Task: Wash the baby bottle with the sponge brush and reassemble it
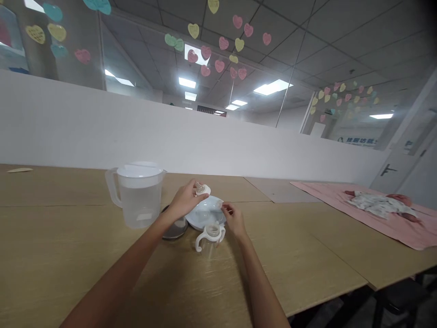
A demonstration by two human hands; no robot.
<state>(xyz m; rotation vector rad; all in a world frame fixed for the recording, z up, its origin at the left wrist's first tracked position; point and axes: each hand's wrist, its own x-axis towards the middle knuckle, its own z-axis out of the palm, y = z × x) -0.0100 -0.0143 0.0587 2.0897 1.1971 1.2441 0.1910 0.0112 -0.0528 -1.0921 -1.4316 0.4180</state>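
My left hand [187, 197] is closed on a bottle nipple with a white ring [204, 189], held above a pale bowl [197, 219]. Over the bowl's right rim, my right hand [234, 217] pinches a small whitish piece [220, 204] too small to make out clearly. In front of the bowl stands an open clear baby bottle [209, 248] with white handles, touched by neither hand. A dark round lid or dish [175, 229] lies left of the bottle, partly hidden behind my left wrist.
A large lidded pitcher [141, 200] of clear liquid stands left of the bowl on the wooden table [290, 255]. At the right, a baby doll in white clothing [378, 203] lies on a pink cloth [344, 205]. A white wall runs behind.
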